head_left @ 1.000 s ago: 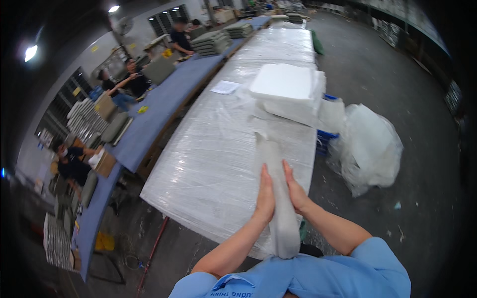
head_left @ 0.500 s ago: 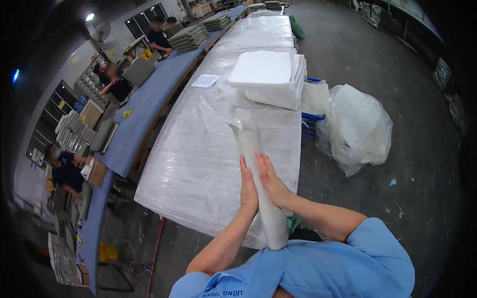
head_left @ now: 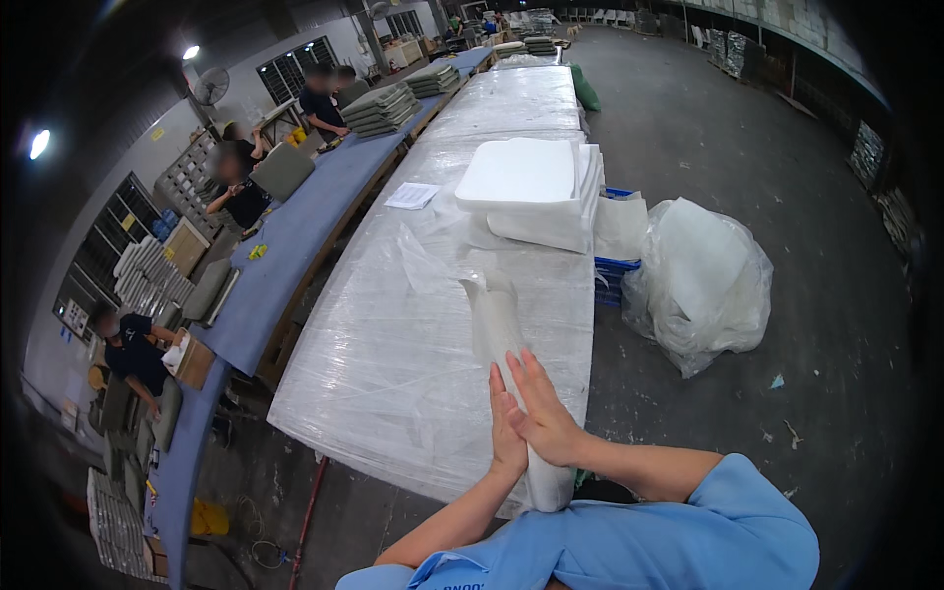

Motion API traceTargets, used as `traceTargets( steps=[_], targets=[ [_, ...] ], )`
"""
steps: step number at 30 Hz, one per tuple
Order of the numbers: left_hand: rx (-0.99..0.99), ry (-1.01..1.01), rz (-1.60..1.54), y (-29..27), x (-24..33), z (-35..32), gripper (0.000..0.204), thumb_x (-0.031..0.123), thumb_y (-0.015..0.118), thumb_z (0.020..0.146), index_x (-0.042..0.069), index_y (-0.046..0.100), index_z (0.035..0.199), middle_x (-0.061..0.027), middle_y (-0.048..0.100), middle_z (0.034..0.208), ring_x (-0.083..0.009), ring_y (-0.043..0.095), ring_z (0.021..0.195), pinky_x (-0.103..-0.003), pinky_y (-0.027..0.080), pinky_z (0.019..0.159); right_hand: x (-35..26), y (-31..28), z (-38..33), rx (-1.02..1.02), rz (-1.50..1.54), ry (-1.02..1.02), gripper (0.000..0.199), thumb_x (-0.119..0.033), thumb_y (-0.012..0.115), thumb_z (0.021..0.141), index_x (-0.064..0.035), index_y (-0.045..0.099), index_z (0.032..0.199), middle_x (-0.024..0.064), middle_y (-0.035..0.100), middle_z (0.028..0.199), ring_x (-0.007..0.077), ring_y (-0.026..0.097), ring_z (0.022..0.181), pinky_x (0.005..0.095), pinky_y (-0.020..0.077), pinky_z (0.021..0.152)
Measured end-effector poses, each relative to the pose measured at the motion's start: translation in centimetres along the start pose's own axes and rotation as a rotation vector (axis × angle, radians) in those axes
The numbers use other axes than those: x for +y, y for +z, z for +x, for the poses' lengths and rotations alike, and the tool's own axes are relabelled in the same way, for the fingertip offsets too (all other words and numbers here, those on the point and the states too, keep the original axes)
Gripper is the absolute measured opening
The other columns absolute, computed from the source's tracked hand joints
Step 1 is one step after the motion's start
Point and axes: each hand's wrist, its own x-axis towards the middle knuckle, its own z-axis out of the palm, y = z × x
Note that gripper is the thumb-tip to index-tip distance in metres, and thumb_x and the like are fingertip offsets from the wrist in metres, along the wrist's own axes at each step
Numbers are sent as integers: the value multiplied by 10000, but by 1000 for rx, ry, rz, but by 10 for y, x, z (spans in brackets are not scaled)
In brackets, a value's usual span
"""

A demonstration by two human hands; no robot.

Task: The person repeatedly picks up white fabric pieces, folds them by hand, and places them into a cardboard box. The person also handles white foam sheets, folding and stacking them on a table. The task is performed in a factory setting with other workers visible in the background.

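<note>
A long, pale white roll of thin, soft-looking sheet (head_left: pixel 498 320) points away from me over the wrapped stack, its near end against my shirt and its far end loose and flared. My left hand (head_left: pixel 508 440) lies along its left side, fingers straight and pointing forward. From the right, my right hand (head_left: pixel 551 423) presses in with its fingers stretched out, its thumb crossing over toward the left hand. The two palms squeeze the roll between them, and they hide its middle part. What the sheet is made of, I cannot tell.
Beneath the roll is a long plastic-wrapped stack (head_left: pixel 344 379), bearing white foam pads (head_left: pixel 518 177) and a paper sheet (head_left: pixel 413 196). A blue crate (head_left: pixel 612 285) and a clear bag of white pieces (head_left: pixel 700 285) stand right. Several people work along a blue table (head_left: pixel 285 251) at left.
Both hands have come closer together, and the right thumb now crosses toward the left hand. The view has tilted up somewhat, so the scene sits lower.
</note>
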Motion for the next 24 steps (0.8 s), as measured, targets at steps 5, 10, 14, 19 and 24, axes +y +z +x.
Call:
traceTargets(
  steps=[5,10,14,19,24],
  targets=[
    [-30,41,147,2,5,-31,698,421,250,1124,-1,66,1649,-207,36,1725,-331,31,1601,-417,64,1284,29,6,-27,70,567,169,771,-399,413,1098,3,51,1648,270,75,1703,372,53,1597,439,93,1276],
    [-5,30,-19,7,-1,-38,717,439,261,1119,19,37,1656,-193,67,1722,-311,77,1593,-401,107,1277,26,18,-41,84,606,203,860,-419,479,1071,52,29,1632,297,81,1690,394,43,1593,446,91,1276],
    [-2,9,-124,9,-2,-39,731,453,257,1116,23,18,1657,-189,70,1722,-306,84,1590,-398,115,1275,12,10,-39,-10,217,102,927,-476,522,1041,56,42,1629,347,57,1670,437,36,1584,460,90,1274],
    [-48,25,17,-5,6,-37,735,454,235,1116,-4,20,1649,-205,42,1723,-325,36,1596,-412,71,1280,3,8,-38,-13,242,44,918,-519,491,1045,52,74,1630,330,29,1681,430,22,1587,479,80,1274],
    [-106,48,108,-11,8,-70,741,454,214,1116,-31,22,1641,-222,14,1724,-343,-11,1602,-427,27,1285,13,5,-63,-9,497,99,914,-578,421,1063,46,74,1634,278,20,1705,392,23,1595,473,73,1275]
  ],
)
